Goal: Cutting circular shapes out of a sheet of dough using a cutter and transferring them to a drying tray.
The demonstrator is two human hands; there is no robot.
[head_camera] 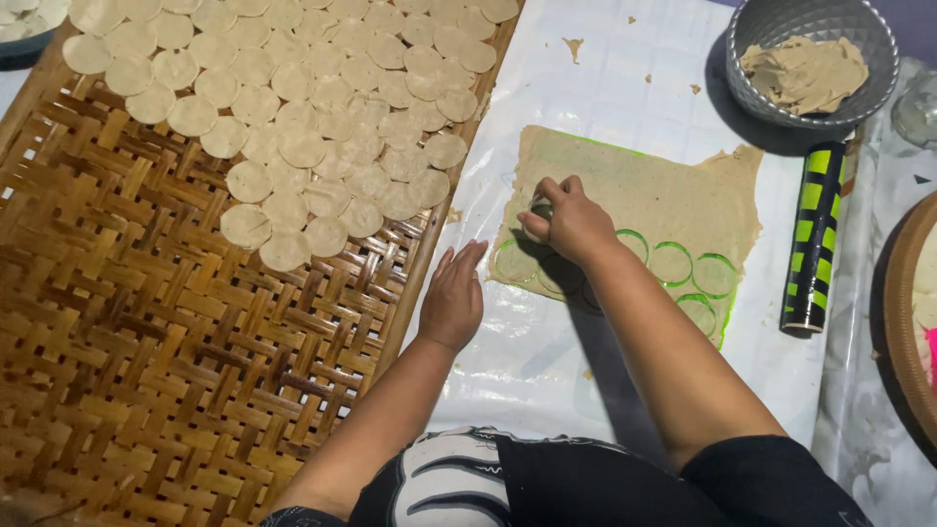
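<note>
A thin beige sheet of dough (664, 195) lies on a green mat over white plastic, with several round holes cut near its right and lower part. My right hand (571, 220) presses a small round cutter (540, 208) into the sheet's left side, fingers closed around it. My left hand (454, 293) rests flat and open on the plastic, just left of the sheet's lower corner and beside the woven tray. Several cut dough rounds (312, 117) lie overlapping on the upper part of that woven bamboo tray (146, 342).
A grey bowl (752, 83) holding dough scraps sits at the top right. A black and green rolling pin (815, 239) lies right of the sheet. A round wooden rim (903, 322) shows at the right edge. A plate edge (24, 44) sits top left.
</note>
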